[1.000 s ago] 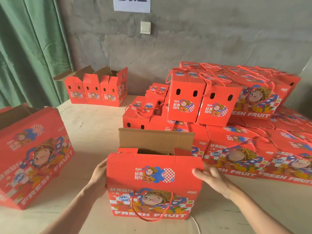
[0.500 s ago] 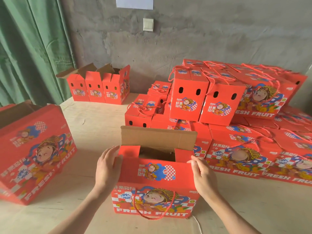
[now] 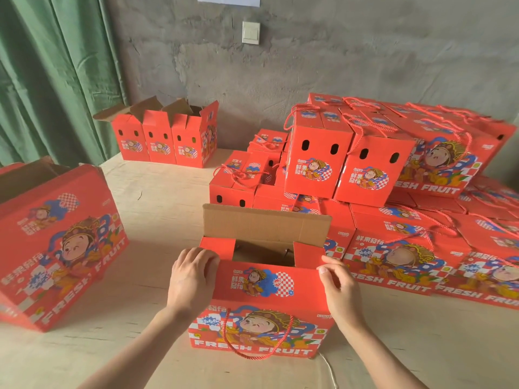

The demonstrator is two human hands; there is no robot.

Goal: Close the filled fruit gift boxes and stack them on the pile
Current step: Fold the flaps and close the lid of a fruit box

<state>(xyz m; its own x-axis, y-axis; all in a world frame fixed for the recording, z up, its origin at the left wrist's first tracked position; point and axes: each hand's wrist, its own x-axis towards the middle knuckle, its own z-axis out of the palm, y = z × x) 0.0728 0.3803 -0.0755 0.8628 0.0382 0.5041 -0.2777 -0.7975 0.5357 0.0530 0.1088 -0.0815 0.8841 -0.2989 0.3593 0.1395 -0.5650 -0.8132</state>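
The red gift box (image 3: 261, 313) stands upright on the plywood table (image 3: 157, 197) in front of me, just left of the pile (image 3: 393, 175). Its brown corrugated back flap (image 3: 264, 228) is raised and the short side flaps (image 3: 217, 245) are folded in. My left hand (image 3: 191, 279) and right hand (image 3: 341, 290) each grip a top corner of the glossy printed front flap (image 3: 266, 282). Since half a second ago, that flap has tipped further over the opening. A twisted red cord handle (image 3: 252, 352) hangs down the front.
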